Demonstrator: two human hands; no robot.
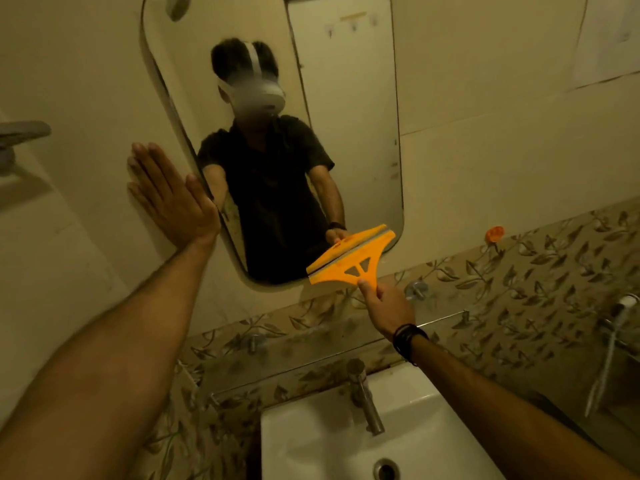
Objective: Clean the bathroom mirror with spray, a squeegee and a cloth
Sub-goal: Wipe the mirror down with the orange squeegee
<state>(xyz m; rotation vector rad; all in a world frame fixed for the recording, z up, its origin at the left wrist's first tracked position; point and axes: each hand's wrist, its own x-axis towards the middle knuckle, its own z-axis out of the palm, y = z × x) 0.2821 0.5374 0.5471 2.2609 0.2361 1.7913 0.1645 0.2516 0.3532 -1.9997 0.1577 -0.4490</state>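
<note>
The rounded bathroom mirror (349, 133) hangs on the cream tiled wall and reflects a person in a dark shirt. My right hand (386, 308) grips the handle of an orange squeegee (353, 261), whose blade lies against the mirror's lower right corner. My left hand (169, 199) is flat on the wall, fingers together, just left of the mirror's edge, holding nothing. No spray bottle or cloth is in sight.
Below the mirror runs a glass shelf (311, 355) on metal brackets, over leaf-patterned tiles. A white sink (311, 441) with a steel tap (363, 393) sits beneath. An orange hook (494, 234) sticks to the wall at right; a hose (609, 344) hangs far right.
</note>
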